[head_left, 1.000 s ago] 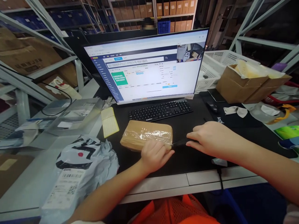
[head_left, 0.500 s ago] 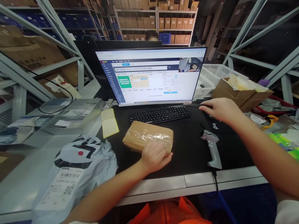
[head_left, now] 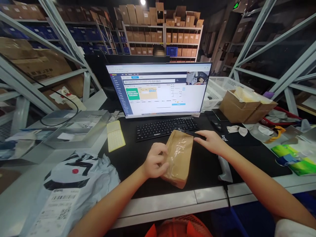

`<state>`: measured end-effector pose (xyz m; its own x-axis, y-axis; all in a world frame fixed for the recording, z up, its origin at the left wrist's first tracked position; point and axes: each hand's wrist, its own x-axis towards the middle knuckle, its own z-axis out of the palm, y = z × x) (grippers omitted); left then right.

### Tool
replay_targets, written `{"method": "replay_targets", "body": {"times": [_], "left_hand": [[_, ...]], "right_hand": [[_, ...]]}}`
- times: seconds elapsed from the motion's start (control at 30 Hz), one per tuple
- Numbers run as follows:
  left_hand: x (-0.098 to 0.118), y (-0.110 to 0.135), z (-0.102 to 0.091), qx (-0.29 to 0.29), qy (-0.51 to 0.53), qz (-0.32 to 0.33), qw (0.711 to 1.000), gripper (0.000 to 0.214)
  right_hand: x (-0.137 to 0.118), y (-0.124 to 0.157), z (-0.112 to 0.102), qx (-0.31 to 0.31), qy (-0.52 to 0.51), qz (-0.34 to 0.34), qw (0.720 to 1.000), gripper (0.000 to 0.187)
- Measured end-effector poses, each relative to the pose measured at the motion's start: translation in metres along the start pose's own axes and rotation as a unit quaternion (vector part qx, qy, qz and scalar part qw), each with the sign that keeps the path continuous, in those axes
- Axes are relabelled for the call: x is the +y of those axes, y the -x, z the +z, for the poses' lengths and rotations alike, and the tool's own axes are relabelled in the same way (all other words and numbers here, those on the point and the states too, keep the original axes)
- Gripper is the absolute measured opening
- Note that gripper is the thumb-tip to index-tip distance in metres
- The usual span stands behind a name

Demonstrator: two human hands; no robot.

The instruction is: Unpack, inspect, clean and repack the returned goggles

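I see the left hand (head_left: 156,162) gripping the brown, tape-wrapped cardboard package (head_left: 182,154); the right hand (head_left: 209,141) grips a slim black tool (head_left: 193,133) at the package's far end.

Two hands: one left hand (head_left: 155,162), one right hand (head_left: 211,141). One brown package (head_left: 182,153) and one slim dark tool (head_left: 189,132) are with them. The desk (head_left: 170,201) carries one lit monitor (head_left: 165,102) at the far side, one keyboard (head_left: 161,129), one mouse (head_left: 216,125), one partly hidden scanner (head_left: 225,171), one yellow notepad (head_left: 116,136) and, near left, one grey plastic bag (head_left: 91,176). One green packet (head_left: 291,159) lies right.
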<state>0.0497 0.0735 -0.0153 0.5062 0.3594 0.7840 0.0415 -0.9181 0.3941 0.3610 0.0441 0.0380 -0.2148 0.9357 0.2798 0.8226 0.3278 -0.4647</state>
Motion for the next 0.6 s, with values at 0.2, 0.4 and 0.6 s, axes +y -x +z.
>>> {"method": "replay_targets", "body": {"times": [0.2,0.4,0.6], "left_hand": [[-0.005,-0.018,-0.019,-0.048,0.049,-0.135,0.988,0.018],[0.018,-0.026,-0.015,-0.045,0.028,-0.092,0.994,0.016],[0.019,-0.028,-0.020,-0.081,0.026,-0.086,0.993,0.011]], "right_hand": [[-0.026,0.046,-0.013,-0.018,0.142,-0.083,0.986,0.032],[-0.057,0.056,-0.008,0.005,0.237,-0.186,0.954,0.030],[-0.059,0.051,-0.008,0.005,0.238,-0.198,0.951,0.028]]}}
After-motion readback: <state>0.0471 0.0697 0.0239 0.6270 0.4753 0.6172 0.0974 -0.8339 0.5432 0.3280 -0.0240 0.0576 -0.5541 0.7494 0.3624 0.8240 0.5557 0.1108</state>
